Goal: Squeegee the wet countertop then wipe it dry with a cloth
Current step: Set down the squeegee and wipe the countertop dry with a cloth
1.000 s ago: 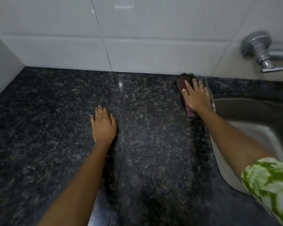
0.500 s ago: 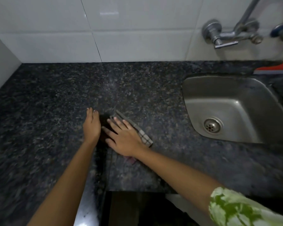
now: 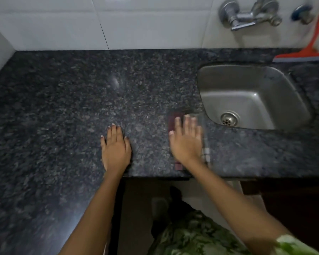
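A dark speckled granite countertop fills the left and middle of the view. My right hand lies flat with straight fingers on a folded dark red and checked cloth, pressing it onto the counter just left of the sink's near corner. The cloth shows only at the hand's edges. My left hand rests flat on the bare counter near the front edge, apart from the cloth. An orange squeegee leans against the wall behind the sink, at the far right.
A steel sink with a drain is set into the counter on the right. A metal tap juts from the white tiled wall above it. The counter's front edge runs just below my hands, with floor beneath.
My right hand has slid the cloth to the right, from beside my left hand to the sink's corner. My left hand has stayed flat on the counter. The view has shifted back.
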